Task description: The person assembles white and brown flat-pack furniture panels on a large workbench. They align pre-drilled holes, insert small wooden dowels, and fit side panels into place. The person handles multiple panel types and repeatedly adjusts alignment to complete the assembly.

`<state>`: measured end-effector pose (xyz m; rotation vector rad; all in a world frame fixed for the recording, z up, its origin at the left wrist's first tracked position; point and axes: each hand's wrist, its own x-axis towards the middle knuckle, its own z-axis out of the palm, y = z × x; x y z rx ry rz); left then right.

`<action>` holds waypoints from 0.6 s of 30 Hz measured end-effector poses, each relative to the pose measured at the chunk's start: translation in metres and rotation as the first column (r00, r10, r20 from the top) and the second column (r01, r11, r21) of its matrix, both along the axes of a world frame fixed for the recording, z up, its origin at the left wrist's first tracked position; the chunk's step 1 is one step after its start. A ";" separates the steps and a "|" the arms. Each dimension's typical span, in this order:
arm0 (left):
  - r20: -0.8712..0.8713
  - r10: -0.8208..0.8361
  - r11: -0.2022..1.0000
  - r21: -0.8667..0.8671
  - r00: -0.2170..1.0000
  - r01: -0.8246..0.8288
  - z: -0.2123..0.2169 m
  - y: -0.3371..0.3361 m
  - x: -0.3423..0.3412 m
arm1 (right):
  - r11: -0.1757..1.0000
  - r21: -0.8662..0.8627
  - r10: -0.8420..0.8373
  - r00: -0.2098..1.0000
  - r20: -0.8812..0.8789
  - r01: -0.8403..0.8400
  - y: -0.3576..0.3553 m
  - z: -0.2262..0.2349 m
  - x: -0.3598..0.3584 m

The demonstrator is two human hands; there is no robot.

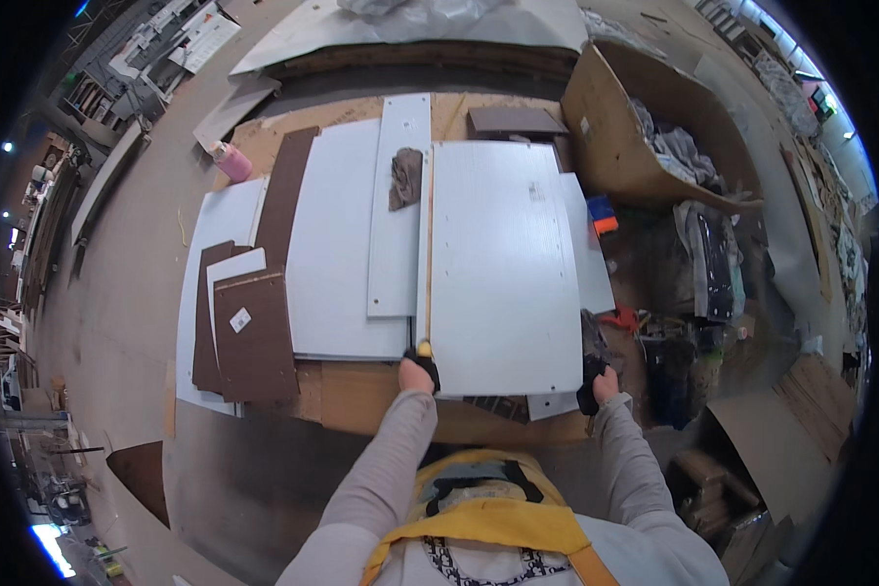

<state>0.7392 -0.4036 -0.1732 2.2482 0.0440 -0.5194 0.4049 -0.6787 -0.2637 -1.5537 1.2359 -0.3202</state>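
A large white panel (pixel 503 264) with small holes lies lengthwise in front of me on a stack of boards. My left hand (pixel 420 373), in a dark glove, is closed on its near left corner. Something small and yellow (pixel 424 349) shows at those fingers; I cannot make out what it is. At the near right corner my right hand (pixel 596 386), also dark-gloved, grips the panel's side edge. The fingers of both hands are partly hidden. A crumpled brown rag (pixel 405 179) rests on a narrow white board (pixel 391 259) left of the panel.
Brown boards (pixel 254 337) and a wide white board (pixel 337 244) cover the table's left part, with a pink bottle (pixel 231 162) at its far corner. An open cardboard box (pixel 610 127) holds crumpled material at the far right. A blue-and-orange object (pixel 603 215) lies beside the panel.
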 end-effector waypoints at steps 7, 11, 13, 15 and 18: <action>0.196 -0.149 0.980 0.162 0.969 0.118 0.005 -0.012 0.047 | 0.933 0.257 -0.263 0.965 0.007 0.253 0.019 -0.033 -0.020; 0.166 -0.117 0.973 0.218 0.979 0.079 0.000 0.001 0.052 | 0.998 -0.069 -0.037 0.815 -0.579 -0.004 0.026 0.012 0.013; 0.203 -0.147 0.958 0.272 0.968 0.089 -0.005 0.006 0.043 | 0.998 -0.062 -0.056 0.806 -0.589 0.023 0.032 0.029 0.017; 0.203 -0.198 0.945 0.298 0.959 0.132 -0.010 0.005 0.030 | 0.989 -0.115 -0.146 0.821 -0.553 0.098 0.036 0.018 0.010; 0.127 -0.242 0.947 0.246 0.962 0.206 0.002 -0.016 0.008 | 0.941 0.037 -0.336 0.942 0.002 0.336 0.012 -0.057 -0.048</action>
